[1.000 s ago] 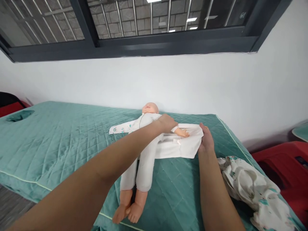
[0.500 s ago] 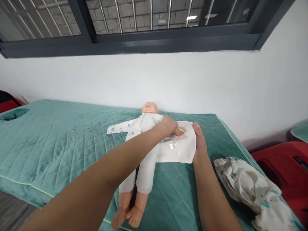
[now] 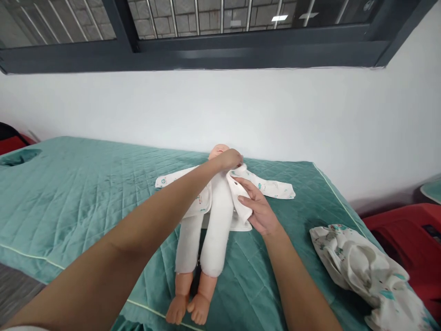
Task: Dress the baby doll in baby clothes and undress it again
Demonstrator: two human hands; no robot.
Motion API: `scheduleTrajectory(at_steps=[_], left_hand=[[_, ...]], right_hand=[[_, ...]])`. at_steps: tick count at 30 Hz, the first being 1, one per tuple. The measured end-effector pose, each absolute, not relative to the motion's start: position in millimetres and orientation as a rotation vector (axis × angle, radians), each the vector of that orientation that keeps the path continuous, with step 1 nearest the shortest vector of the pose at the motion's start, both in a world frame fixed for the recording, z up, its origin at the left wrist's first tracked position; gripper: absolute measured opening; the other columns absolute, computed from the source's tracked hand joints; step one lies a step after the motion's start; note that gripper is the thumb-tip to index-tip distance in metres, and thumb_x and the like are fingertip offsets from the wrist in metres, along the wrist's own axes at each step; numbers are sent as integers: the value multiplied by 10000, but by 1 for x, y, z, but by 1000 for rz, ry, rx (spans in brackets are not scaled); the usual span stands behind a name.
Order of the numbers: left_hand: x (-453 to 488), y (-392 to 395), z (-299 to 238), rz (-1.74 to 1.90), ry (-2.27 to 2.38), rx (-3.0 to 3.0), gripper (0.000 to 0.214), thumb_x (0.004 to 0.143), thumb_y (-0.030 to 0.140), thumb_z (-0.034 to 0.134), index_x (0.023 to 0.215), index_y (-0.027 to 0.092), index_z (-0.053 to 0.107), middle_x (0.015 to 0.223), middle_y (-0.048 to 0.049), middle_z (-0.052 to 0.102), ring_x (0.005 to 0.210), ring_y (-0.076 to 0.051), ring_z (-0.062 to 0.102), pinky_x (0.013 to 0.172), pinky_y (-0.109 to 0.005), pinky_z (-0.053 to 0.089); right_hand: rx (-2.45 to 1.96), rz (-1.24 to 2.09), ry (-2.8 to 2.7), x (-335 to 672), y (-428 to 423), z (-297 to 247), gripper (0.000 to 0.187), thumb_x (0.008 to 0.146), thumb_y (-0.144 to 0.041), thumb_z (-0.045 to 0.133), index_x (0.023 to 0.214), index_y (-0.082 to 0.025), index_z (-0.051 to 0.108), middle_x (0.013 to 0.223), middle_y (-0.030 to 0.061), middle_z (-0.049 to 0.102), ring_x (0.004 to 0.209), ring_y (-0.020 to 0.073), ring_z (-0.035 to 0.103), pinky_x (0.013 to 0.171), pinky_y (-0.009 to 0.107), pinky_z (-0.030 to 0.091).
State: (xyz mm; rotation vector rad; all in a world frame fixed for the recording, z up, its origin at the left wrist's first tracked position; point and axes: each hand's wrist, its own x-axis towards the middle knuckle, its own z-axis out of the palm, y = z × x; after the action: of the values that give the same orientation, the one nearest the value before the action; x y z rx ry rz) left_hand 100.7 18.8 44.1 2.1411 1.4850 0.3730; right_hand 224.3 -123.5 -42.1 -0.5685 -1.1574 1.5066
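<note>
Doll (image 3: pixel 220 207) supine on the bed (image 3: pixel 86 193), jacket (image 3: pixel 237 193) front apparently being closed: left hand (image 3: pixel 227 159) fingers curled on its collar, right hand (image 3: pixel 260 211) fingers clamped on its flap; fastening calls for aligned edges.

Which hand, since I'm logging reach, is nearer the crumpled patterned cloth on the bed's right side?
Right. The right hand grips the garment flap over the doll's torso, apart from the crumpled cloth; the left hand is farther away, at the doll's collar.
</note>
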Motion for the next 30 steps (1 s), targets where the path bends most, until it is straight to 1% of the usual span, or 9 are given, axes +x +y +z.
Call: scheduleTrajectory(at_steps=[3, 7, 11, 14, 16, 18, 24, 27, 30], left_hand=[[90, 16, 45, 388, 1369, 2150, 412, 855, 446, 594, 1101, 162, 764, 964, -73, 782, 882, -199, 693, 755, -219, 521], [91, 11, 38, 123, 1211, 2360, 810, 685, 261, 772, 1456, 252, 524, 1162, -63, 747, 967, -226, 693, 804, -254, 500], [91, 13, 31, 384, 1446, 2421, 511, 803, 116, 586, 1298, 226, 647, 1132, -75, 739, 989, -227, 683, 856, -297, 497], [77, 17, 32, 684, 1562, 2361, 370, 840, 112, 548, 1152, 246, 696, 1178, -50, 725, 1053, -217, 660, 929, -310, 486], [65, 17, 31, 756, 1629, 2313, 343, 848, 102, 531, 1110, 249, 695, 1168, -43, 721, 1039, -219, 654, 922, -327, 492], [53, 11, 27, 792, 1670, 2312, 342, 858, 80, 497, 1089, 237, 695, 1170, -59, 707, 1064, -238, 637, 909, -351, 500], [8, -47, -20, 1235, 1487, 2192, 235, 938, 187, 496, 1093, 217, 670, 1183, -77, 685, 1171, -239, 597, 1046, -387, 468], [-18, -93, -53, 1381, 1401, 1989, 271, 963, 227, 487, 1180, 230, 650, 1305, -74, 659, 1267, -219, 577, 1140, -397, 417], [-39, -133, -77, 1378, 1369, 1844, 334, 995, 266, 458, 1293, 248, 608, 1427, -70, 599, 1368, -209, 517, 1181, -400, 388]], right_hand=[[-559, 1489, -1260, 223, -126, -39, 473, 805, -232, 781, 1260, -312, 679, 1487, -11, 573, 1464, 236, 413, 1222, 389, 322], [-555, 1517, -1284, 223, -127, -39, 483, 812, -231, 782, 1271, -330, 670, 1506, -19, 555, 1492, 226, 375, 1231, 398, 308], [-542, 1568, -1276, 224, -130, -39, 511, 785, -231, 811, 1266, -325, 669, 1513, -13, 547, 1424, 234, 465, 1155, 374, 412], [-523, 1589, -1249, 225, -134, -37, 478, 784, -250, 813, 1233, -338, 675, 1513, -7, 545, 1117, 198, 658, 840, 300, 572], [-495, 1623, -1266, 227, -137, -35, 474, 778, -273, 819, 1223, -346, 674, 1527, 12, 529, 890, 162, 673, 594, 257, 526], [-474, 1644, -1303, 229, -138, -34, 447, 781, -305, 821, 1205, -336, 681, 1515, 49, 543, 818, 156, 654, 532, 257, 475], [-656, 1386, -1185, 234, -129, -39, 275, 842, -350, 765, 1111, -326, 715, 1330, 49, 688, 1104, 243, 662, 862, 409, 566], [-787, 1173, -1275, 225, -126, -46, 299, 828, -324, 783, 1121, -323, 720, 1417, 21, 631, 1393, 268, 500, 1171, 488, 397], [-886, 1013, -1499, 213, -127, -51, 434, 813, -330, 805, 1230, -339, 686, 1563, -15, 487, 1520, 262, 324, 1285, 495, 192]])
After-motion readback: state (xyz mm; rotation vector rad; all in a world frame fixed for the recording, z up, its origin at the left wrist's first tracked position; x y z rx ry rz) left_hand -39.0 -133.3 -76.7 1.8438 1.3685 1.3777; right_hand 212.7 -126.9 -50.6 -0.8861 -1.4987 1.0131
